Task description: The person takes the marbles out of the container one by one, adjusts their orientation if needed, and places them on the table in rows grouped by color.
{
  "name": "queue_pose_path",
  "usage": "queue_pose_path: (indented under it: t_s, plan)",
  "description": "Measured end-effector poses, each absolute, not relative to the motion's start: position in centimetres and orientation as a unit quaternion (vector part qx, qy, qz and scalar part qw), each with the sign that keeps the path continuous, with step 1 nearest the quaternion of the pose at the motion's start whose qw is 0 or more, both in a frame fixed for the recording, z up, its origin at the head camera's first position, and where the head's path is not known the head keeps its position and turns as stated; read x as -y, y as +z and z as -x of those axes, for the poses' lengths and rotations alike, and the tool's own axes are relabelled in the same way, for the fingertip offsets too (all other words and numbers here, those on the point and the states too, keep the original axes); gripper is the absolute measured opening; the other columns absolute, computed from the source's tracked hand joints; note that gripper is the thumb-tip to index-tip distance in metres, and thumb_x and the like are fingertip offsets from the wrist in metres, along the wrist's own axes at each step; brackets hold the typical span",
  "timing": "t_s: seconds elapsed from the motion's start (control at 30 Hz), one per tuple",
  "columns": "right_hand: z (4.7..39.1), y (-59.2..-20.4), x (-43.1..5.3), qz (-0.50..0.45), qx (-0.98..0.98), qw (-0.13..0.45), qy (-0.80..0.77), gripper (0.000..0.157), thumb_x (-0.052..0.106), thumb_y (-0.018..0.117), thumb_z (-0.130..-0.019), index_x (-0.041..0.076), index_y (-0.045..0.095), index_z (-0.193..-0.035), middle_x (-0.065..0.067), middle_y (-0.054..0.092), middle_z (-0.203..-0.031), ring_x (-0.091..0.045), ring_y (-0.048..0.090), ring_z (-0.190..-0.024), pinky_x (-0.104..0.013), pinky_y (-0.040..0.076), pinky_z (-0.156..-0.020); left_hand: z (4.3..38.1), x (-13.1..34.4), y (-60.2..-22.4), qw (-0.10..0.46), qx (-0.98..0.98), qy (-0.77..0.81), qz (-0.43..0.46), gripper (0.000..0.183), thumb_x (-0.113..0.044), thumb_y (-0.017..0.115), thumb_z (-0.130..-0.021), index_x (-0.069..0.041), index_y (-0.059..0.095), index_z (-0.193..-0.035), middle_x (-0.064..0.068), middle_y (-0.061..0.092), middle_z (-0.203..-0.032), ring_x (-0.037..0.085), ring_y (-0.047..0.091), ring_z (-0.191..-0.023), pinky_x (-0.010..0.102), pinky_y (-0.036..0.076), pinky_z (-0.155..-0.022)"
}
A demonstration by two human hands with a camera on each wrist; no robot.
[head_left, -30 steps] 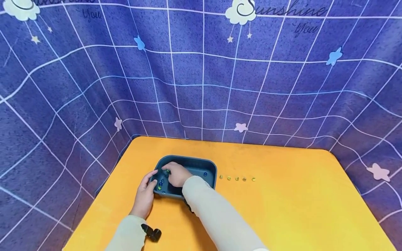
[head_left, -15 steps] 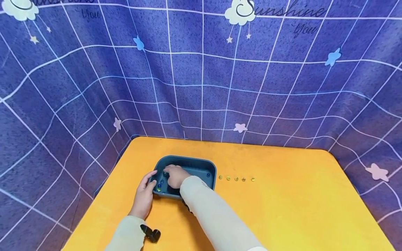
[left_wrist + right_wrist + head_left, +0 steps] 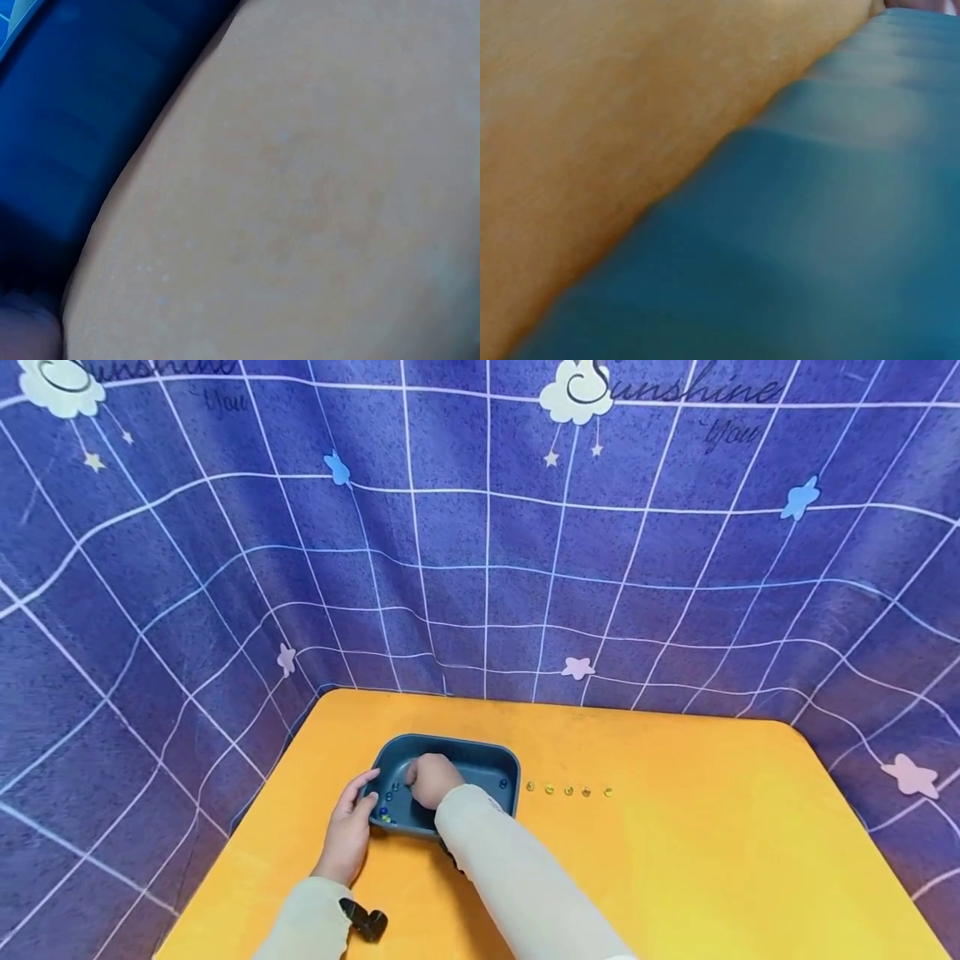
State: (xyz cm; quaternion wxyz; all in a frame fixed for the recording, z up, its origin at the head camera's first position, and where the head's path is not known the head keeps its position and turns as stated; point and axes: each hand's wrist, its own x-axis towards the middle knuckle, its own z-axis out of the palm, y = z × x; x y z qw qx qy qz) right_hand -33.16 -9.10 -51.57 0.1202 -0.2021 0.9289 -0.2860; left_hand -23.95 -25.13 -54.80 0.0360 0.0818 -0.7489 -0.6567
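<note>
A dark blue plastic tub (image 3: 480, 752) stands on the yellow table, with several small glass marbles (image 3: 383, 811) in its left part. My left hand (image 3: 347, 835) grips the tub's left wall, its thumb and a finger at the rim. My right hand (image 3: 435, 781) reaches inside the tub, just right of the marbles, with its fingers curled. Its fingertips are hidden in the head view, and I cannot tell whether they pinch a marble. One dark marble (image 3: 503, 783) lies apart at the tub's right end. Both wrist views show mostly skin beside blue tub wall (image 3: 97, 97).
Several yellow-green marbles (image 3: 568, 791) form a row on the yellow table (image 3: 705, 852), right of the tub. A purple-blue curtain (image 3: 480, 543) with white grid lines hangs behind and at the sides. A black strap device (image 3: 363, 920) sits on the left wrist.
My right hand has drawn back slightly to the right within the tub. The yellow-green marble seen by its fingertips is out of sight now. The left hand keeps its place.
</note>
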Motion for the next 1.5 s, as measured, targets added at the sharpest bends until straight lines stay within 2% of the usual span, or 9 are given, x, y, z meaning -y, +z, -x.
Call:
queue_pose_path:
  t_s: [0.13, 0.3, 0.57, 0.73, 1.0, 1.2, 1.5]
  plan:
    - [32.9, -51.9, 8.4, 0.193, -0.929, 0.119, -0.292, 0.015, 0.005, 0.072, -0.092, 0.017, 0.079, -0.084, 0.010, 0.066, -0.081, -0.009, 0.056, -0.071, -0.026, 0.055, -0.074, 24.0, 24.9, -55.3, 0.032, 0.752, -0.653, -0.082, 0.042, -0.018, 0.044, -0.112, -0.019, 0.046, -0.154, 0.007, 0.018, -0.170, 0.023, 0.008, -0.156, 0.049, 0.011, -0.125]
    - [32.5, -51.8, 8.0, 0.197, -0.927, 0.128, -0.292, 0.012, 0.010, 0.076, -0.091, 0.019, 0.075, -0.083, 0.011, 0.064, -0.078, -0.010, 0.056, -0.070, -0.026, 0.053, -0.071, 24.1, 24.9, -56.2, 0.044, 0.760, -0.644, -0.076, 0.042, -0.023, 0.044, -0.112, -0.021, 0.046, -0.153, 0.006, 0.019, -0.170, 0.022, 0.009, -0.156, 0.049, 0.012, -0.125]
    - [31.5, -50.5, 6.4, 0.256, -0.915, 0.122, -0.286, 0.009, 0.016, 0.076, -0.094, 0.022, 0.074, -0.087, 0.014, 0.064, -0.084, -0.005, 0.057, -0.075, -0.024, 0.052, -0.074, 24.1, 25.3, -55.8, 0.047, 0.759, -0.645, -0.079, 0.042, -0.026, 0.045, -0.112, -0.022, 0.047, -0.153, 0.003, 0.020, -0.169, 0.020, 0.009, -0.156, 0.048, 0.014, -0.125]
    - [30.2, -48.8, 4.1, 0.267, -0.908, 0.124, -0.299, 0.008, 0.016, 0.073, -0.097, 0.020, 0.073, -0.091, 0.013, 0.066, -0.087, -0.005, 0.059, -0.079, -0.025, 0.053, -0.078, 24.2, 25.3, -55.9, 0.045, 0.760, -0.643, -0.083, 0.042, -0.027, 0.045, -0.111, -0.023, 0.047, -0.153, 0.003, 0.020, -0.170, 0.022, 0.009, -0.156, 0.050, 0.012, -0.125]
    - [28.5, -47.4, -0.3, 0.271, -0.899, 0.088, -0.332, 0.006, 0.015, 0.071, -0.098, 0.016, 0.077, -0.101, 0.012, 0.069, -0.094, -0.006, 0.063, -0.089, -0.029, 0.054, -0.087, 24.4, 25.3, -56.2, 0.053, 0.762, -0.641, -0.078, 0.042, -0.025, 0.046, -0.111, -0.021, 0.047, -0.153, 0.005, 0.021, -0.169, 0.023, 0.009, -0.156, 0.051, 0.012, -0.124]
    - [27.3, -46.6, -2.6, 0.264, -0.883, 0.083, -0.380, 0.006, 0.015, 0.070, -0.100, 0.018, 0.075, -0.100, 0.012, 0.065, -0.092, -0.008, 0.059, -0.084, -0.030, 0.053, -0.082, 24.3, 25.3, -56.1, 0.049, 0.764, -0.639, -0.076, 0.043, -0.023, 0.045, -0.112, -0.020, 0.046, -0.154, 0.004, 0.021, -0.169, 0.022, 0.009, -0.156, 0.050, 0.012, -0.124]
    - [26.1, -46.7, -6.0, 0.238, -0.876, 0.071, -0.414, 0.006, 0.016, 0.069, -0.101, 0.020, 0.074, -0.103, 0.011, 0.065, -0.097, -0.011, 0.058, -0.085, -0.032, 0.053, -0.080, 24.3, 25.2, -56.0, 0.048, 0.769, -0.633, -0.080, 0.042, -0.024, 0.044, -0.112, -0.021, 0.046, -0.154, 0.004, 0.021, -0.170, 0.022, 0.009, -0.156, 0.050, 0.011, -0.125]
